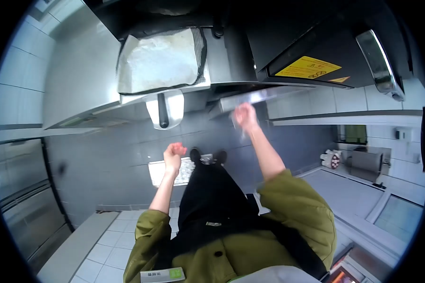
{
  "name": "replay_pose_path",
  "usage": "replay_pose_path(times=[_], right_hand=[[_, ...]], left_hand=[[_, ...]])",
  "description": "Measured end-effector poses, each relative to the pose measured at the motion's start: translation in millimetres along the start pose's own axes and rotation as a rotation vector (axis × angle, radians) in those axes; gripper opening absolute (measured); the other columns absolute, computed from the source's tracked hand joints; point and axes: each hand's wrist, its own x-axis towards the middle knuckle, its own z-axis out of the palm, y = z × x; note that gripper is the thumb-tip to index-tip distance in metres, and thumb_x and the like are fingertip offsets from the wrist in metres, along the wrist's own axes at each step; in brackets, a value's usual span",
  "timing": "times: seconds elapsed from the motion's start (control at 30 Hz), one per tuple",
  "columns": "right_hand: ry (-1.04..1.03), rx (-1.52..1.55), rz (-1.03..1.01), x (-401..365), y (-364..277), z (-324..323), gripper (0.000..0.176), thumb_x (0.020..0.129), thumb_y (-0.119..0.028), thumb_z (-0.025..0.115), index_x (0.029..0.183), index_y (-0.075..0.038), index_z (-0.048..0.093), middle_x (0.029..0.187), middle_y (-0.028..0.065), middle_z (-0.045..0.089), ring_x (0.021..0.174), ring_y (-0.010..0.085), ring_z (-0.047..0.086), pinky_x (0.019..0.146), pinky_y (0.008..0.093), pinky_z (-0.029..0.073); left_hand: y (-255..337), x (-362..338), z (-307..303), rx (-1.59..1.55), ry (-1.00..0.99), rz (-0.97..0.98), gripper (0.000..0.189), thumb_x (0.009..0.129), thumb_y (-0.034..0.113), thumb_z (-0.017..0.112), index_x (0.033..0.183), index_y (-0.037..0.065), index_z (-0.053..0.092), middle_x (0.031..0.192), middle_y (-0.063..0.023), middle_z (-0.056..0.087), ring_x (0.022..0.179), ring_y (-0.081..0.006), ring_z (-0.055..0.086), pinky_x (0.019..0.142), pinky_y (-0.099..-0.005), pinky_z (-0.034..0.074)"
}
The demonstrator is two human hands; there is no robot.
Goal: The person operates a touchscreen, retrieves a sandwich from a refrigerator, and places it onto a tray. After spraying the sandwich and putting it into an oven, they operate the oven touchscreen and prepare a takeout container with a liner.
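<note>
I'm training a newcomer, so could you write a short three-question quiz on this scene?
1. True or false: the white paper lies on the floor.
2. What colour is the label on the black machine? A red, B yellow, C blue.
3. In the picture, is the left hand or the right hand nearer the metal tool?

Key: 1. False, it lies on dark mesh. 2. B. 3. The left hand.
</note>
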Motion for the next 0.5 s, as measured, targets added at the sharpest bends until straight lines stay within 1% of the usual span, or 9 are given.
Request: replay_pose_path(times=[0.1,0.17,0.2,0.23,0.27,0.33,0.4,0.43,0.5], right_hand=[[0.069,-0.645,0.210,-86,-23,-111,0.042,0.075,-0.053,0.061,0.092,-0.015,0.053,0.071,-0.0001,0.050,0.061,0.0112,0.048,0.057,0.0273,0.042],[0.473,-0.979,0.215,-159,-47,-125,0.054,0.070,-0.064,0.058,0.083,-0.011,0.053,0.075,0.0002,0.047,0.069,0.0143,0.046,0.057,0.0309,0.037],[0.400,-1.210,0.335,-166,-72,-184,0.066,0.071,-0.066,0.055,0.094,-0.005,0.055,0.078,0.0031,0.050,0.071,0.0163,0.050,0.059,0.0325,0.040],[0.018,-1.864,0.313,-172,-106,-244,0.062,0.075,-0.063,0.051,0.098,-0.006,0.058,0.079,0.0064,0.055,0.072,0.0181,0.054,0.061,0.0329,0.042],[-0.321,-2.498,0.049,-178,-141,-304,0.059,0.079,-0.059,0.048,0.102,-0.007,0.062,0.080,0.0097,0.060,0.073,0.0200,0.058,0.063,0.0332,0.045],[0.288,-2.834,0.509,-179,-165,-214,0.034,0.081,-0.043,0.050,0.097,-0.017,0.065,0.087,0.0127,0.063,0.088,0.0245,0.060,0.075,0.0366,0.047],[0.016,-2.680,0.269,-103,-174,-195,0.032,0.080,-0.041,0.051,0.094,-0.017,0.066,0.091,0.0143,0.063,0.090,0.0281,0.059,0.079,0.0382,0.046],[-0.070,-2.745,-0.035,-96,-151,-115,0.033,0.082,-0.041,0.049,0.092,-0.014,0.064,0.090,0.0147,0.062,0.090,0.0307,0.058,0.079,0.0387,0.046],[0.002,-2.561,-0.406,-11,-130,-105,0.038,0.083,-0.041,0.048,0.103,-0.011,0.060,0.101,0.0141,0.060,0.097,0.0307,0.055,0.084,0.0395,0.043]], left_hand=[[9,17,38,0.006,-0.147,-0.155,0.032,0.093,0.026,0.041,0.100,-0.003,0.052,0.069,-0.0078,0.058,0.059,-0.0140,0.056,0.056,-0.0236,0.046],[7,38,60,-0.001,-0.257,-0.253,0.047,0.094,0.040,0.033,0.102,-0.003,0.052,0.060,-0.0082,0.057,0.053,-0.0134,0.055,0.052,-0.0226,0.043],[0,49,72,-0.010,-0.304,-0.266,0.055,0.093,0.046,0.029,0.103,-0.004,0.052,0.057,-0.0084,0.056,0.051,-0.0132,0.054,0.051,-0.0222,0.042],[-5,59,85,0.016,-0.319,-0.235,0.038,0.094,0.031,0.038,0.107,-0.002,0.052,0.065,-0.0087,0.059,0.057,-0.0153,0.057,0.054,-0.0249,0.045],[-18,72,95,0.098,-0.272,-0.038,0.031,0.091,0.024,0.041,0.107,0.000,0.053,0.068,-0.0095,0.060,0.059,-0.0170,0.058,0.056,-0.0273,0.046],[-50,99,121,0.269,-0.153,0.350,0.024,0.084,0.010,0.048,0.105,0.003,0.056,0.074,-0.0110,0.063,0.063,-0.0204,0.061,0.059,-0.0321,0.048],[-42,119,144,0.415,0.050,0.502,0.020,0.078,0.004,0.050,0.094,0.007,0.061,0.086,-0.0123,0.062,0.079,-0.0314,0.060,0.069,-0.0397,0.048],[-42,133,159,0.444,0.101,0.589,0.018,0.078,0.006,0.051,0.092,0.007,0.061,0.085,-0.0114,0.062,0.080,-0.0315,0.059,0.069,-0.0396,0.048],[-38,169,187,0.489,0.137,0.789,0.013,0.077,0.009,0.055,0.088,0.007,0.062,0.084,-0.0098,0.061,0.079,-0.0315,0.058,0.068,-0.0397,0.048]])
